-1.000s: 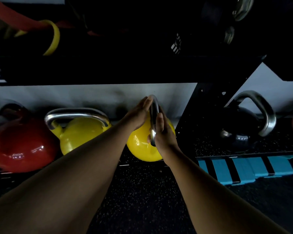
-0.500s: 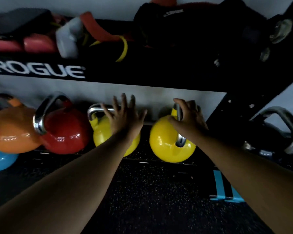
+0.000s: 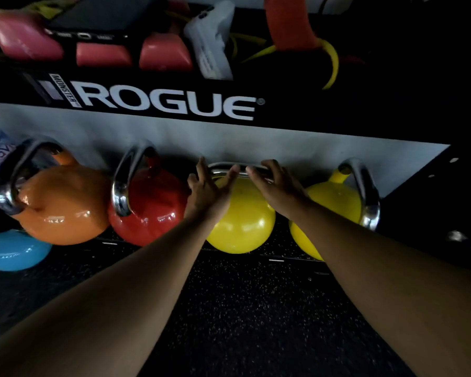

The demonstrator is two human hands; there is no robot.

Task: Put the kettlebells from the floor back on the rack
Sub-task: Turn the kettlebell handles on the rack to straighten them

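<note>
- On the rack's (image 3: 158, 104) bottom shelf, 2 yellow kettlebells sat side by side.
- Left hand (image 3: 210, 189) and right hand (image 3: 276, 186), fingers spread open, were at the left yellow kettlebell's (image 3: 245, 221) handle.

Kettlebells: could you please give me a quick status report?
Left hand and right hand open, at middle yellow kettlebell handle. It sits between red kettlebell and second yellow kettlebell. Nothing blocking.

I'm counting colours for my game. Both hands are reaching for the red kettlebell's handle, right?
Not quite. In the head view, the left hand and right hand reach for the handle of a yellow kettlebell; the red kettlebell sits beside it.
</note>
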